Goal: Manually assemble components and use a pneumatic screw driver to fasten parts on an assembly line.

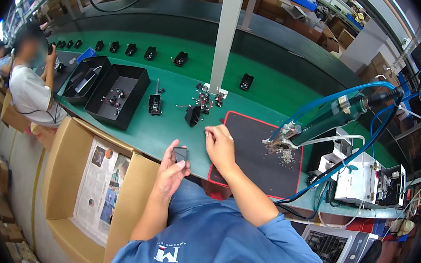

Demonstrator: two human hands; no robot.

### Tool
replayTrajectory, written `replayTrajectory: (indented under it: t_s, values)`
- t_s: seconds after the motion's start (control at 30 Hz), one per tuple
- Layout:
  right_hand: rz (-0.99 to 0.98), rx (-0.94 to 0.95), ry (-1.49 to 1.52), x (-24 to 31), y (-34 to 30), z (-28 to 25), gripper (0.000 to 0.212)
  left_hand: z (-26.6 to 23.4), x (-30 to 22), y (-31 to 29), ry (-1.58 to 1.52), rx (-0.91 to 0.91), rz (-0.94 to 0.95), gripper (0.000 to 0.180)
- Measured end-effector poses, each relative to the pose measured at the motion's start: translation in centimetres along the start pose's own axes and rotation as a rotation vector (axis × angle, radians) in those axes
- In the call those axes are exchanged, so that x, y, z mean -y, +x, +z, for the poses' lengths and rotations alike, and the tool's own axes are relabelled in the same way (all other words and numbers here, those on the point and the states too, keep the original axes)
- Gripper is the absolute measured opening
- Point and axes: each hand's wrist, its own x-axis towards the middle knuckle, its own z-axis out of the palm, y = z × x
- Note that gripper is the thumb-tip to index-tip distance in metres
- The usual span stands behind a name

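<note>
My left hand (168, 173) holds a small dark grey plastic housing (180, 154) between thumb and fingers, above the front edge of the green bench. Beside it, my right hand (221, 145) is closed in a pinch at the left edge of a black mat (251, 143) with a red border. What its fingertips hold, if anything, is too small to make out. Just beyond lie a black funnel-shaped housing (193, 116) and a tangle of small parts with wires (203, 100). A black assembled unit (154, 105) lies farther left.
A green power screwdriver (332, 119) with blue hoses hangs over a pile of small screws (287, 157) on the mat. A white machine (358, 183) stands right. Left are a black bin (137, 90) and an open cardboard box (58, 195). Black units (180, 59) line the green belt behind a white post (227, 35). A person (33, 82) stands far left.
</note>
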Motion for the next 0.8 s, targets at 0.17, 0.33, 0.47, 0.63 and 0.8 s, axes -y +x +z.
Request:
replayTrajectory:
  t_s: [0.17, 0.33, 0.47, 0.63, 0.8]
  values:
    - [0.006, -0.011, 0.008, 2.8, -5.3, -8.0, 0.017, 0.1, -0.1, 0.7, 0.363, 0.116, 0.079, 0.092]
    - [0.112, -0.159, -0.048, 1.3, -11.1, -14.3, 0.02, 3.6, 1.6, 1.9, 0.578, 0.269, 0.25, 0.088]
    - [0.279, -0.239, -0.094, 1.2, -12.5, -16.7, 0.017, 7.9, 3.3, 3.9, 1.259, 0.502, 0.56, 0.083]
    - [0.361, -0.134, -0.138, 1.0, -12.5, -18.1, 0.03, 9.6, 6.7, 6.6, 1.467, 0.623, 0.749, 0.085]
    - [0.406, -0.006, -0.161, 1.6, -12.1, -19.1, 0.051, 9.3, 6.5, 5.1, 1.315, 0.738, 0.616, 0.072]
